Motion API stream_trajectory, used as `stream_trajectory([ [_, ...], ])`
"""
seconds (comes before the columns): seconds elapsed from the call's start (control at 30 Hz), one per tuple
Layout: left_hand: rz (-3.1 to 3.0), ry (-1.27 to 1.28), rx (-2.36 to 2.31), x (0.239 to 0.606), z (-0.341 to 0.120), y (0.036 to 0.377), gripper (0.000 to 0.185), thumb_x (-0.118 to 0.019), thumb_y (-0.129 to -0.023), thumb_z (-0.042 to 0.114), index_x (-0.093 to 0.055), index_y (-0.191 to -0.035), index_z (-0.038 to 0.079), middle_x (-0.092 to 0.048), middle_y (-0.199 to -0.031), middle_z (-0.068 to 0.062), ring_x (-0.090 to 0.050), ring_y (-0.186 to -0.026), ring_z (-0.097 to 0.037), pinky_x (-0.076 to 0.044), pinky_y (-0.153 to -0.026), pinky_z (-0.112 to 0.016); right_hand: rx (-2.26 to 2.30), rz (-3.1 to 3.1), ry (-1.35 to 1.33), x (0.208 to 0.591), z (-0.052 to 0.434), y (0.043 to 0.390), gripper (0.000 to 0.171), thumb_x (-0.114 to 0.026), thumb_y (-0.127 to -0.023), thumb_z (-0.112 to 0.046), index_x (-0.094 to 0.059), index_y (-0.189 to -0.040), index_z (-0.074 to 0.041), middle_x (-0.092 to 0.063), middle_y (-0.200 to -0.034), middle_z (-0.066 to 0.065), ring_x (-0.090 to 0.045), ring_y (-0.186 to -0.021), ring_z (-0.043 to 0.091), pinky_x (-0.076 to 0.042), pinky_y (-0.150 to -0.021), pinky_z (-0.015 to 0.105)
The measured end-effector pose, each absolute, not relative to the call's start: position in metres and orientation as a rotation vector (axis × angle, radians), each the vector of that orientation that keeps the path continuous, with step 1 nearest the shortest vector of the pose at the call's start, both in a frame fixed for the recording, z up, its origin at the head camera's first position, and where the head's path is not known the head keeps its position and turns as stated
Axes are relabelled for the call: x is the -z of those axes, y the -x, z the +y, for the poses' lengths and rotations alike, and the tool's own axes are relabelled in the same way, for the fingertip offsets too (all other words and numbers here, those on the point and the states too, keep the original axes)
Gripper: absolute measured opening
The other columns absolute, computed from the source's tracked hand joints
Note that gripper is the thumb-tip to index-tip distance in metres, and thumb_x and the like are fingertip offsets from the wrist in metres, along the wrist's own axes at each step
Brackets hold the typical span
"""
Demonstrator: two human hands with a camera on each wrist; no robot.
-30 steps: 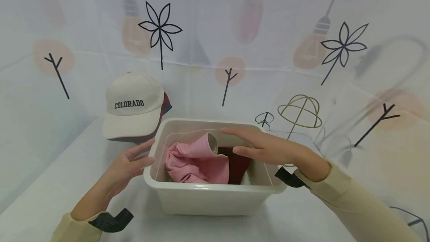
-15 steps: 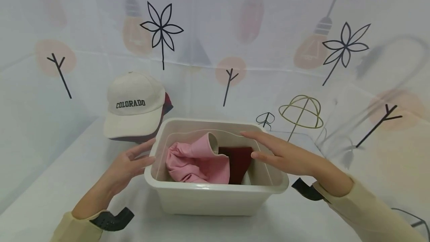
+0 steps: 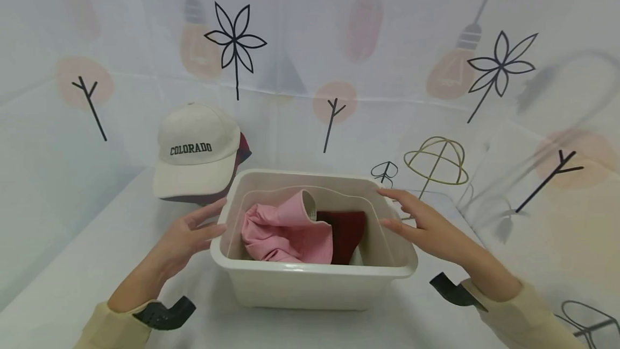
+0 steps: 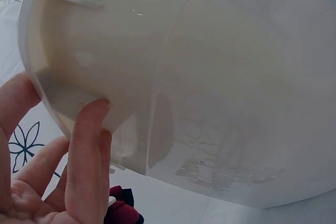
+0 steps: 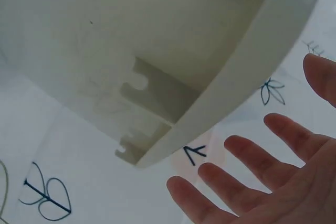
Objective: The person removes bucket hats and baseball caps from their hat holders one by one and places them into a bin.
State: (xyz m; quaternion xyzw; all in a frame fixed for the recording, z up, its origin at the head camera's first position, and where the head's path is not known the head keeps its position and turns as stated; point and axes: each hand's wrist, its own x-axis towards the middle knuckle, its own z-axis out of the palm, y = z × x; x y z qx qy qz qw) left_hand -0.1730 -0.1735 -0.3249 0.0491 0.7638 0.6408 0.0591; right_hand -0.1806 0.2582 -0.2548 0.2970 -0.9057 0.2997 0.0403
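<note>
A white plastic bin (image 3: pixel 317 287) stands on the white-covered table. In it lie a crumpled pink fabric item (image 3: pixel 295 233) with a pale inner side and a dark red item (image 3: pixel 347 233). My left hand (image 3: pixel 186 241) holds the bin's left rim; the left wrist view shows the thumb at the rim edge and fingers (image 4: pixel 89 145) against the ribbed underside. My right hand (image 3: pixel 431 230) is at the right rim, its fingers spread and loosely extended; in the right wrist view its fingertips (image 5: pixel 210 174) show beside the rim, apart from it.
A cream cap (image 3: pixel 198 147) lettered COLORADO sits behind the bin at the left, with a red and dark blue cap (image 3: pixel 244 148) partly hidden behind it. A printed cloth backdrop (image 3: pixel 290 42) hangs at the back. A dark thin-framed thing (image 3: pixel 593 327) shows at the lower right.
My right hand has moved right, from over the bin's contents to its right rim, uncovering the dark red item. My left hand has kept its place on the left rim.
</note>
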Motion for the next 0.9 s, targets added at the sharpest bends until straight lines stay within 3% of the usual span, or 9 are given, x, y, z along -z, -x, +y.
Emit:
stream_trajectory([
  [0.27, 2.313, -0.152, -1.932, 0.324, -0.172, 0.173, 0.071, -0.064, -0.088, 0.029, -0.028, -0.148, 0.015, -0.022, -0.151, -0.012, -0.023, -0.134, -0.041, -0.036, -0.096, -0.056, -1.031, -2.681, -0.802, 0.274, 0.269, 0.186, 0.051, -0.058, -0.093, -0.016, -0.039, -0.139, -0.007, -0.040, -0.139, 0.012, -0.039, -0.124, 0.033, -0.040, -0.091, 0.055],
  [0.57, 2.310, -0.152, -1.941, 0.324, -0.172, 0.173, 0.071, -0.064, -0.088, 0.029, -0.028, -0.148, 0.014, -0.022, -0.151, -0.012, -0.024, -0.134, -0.041, -0.036, -0.096, -0.056, -1.369, -2.690, -0.569, 0.290, 0.273, 0.194, 0.050, -0.055, -0.095, -0.021, -0.037, -0.140, -0.007, -0.033, -0.142, 0.023, -0.035, -0.125, 0.047, -0.043, -0.084, 0.061],
  [0.63, 2.310, -0.152, -1.944, 0.324, -0.172, 0.173, 0.071, -0.064, -0.088, 0.029, -0.028, -0.147, 0.014, -0.022, -0.151, -0.012, -0.024, -0.134, -0.041, -0.036, -0.096, -0.056, -1.432, -2.677, -0.556, 0.295, 0.273, 0.197, 0.050, -0.054, -0.095, -0.021, -0.037, -0.139, -0.006, -0.033, -0.141, 0.023, -0.031, -0.128, 0.046, -0.043, -0.085, 0.061],
  [0.73, 2.308, -0.154, -1.949, 0.325, -0.172, 0.172, 0.071, -0.064, -0.088, 0.028, -0.028, -0.147, 0.014, -0.022, -0.151, -0.012, -0.024, -0.134, -0.040, -0.036, -0.096, -0.056, -1.548, -2.646, -0.557, 0.301, 0.273, 0.201, 0.049, -0.052, -0.096, -0.020, -0.035, -0.139, -0.004, -0.039, -0.138, 0.025, -0.039, -0.124, 0.043, -0.048, -0.083, 0.053],
  [0.9, 2.292, -0.162, -1.977, 0.325, -0.173, 0.172, 0.070, -0.064, -0.088, 0.027, -0.029, -0.147, 0.013, -0.023, -0.151, -0.011, -0.023, -0.135, -0.039, -0.035, -0.097, -0.056, -1.686, -2.581, -0.561, 0.311, 0.274, 0.205, 0.047, -0.050, -0.097, -0.019, -0.036, -0.138, -0.001, -0.045, -0.131, 0.027, -0.056, -0.108, 0.018, -0.052, -0.077, 0.034],
])
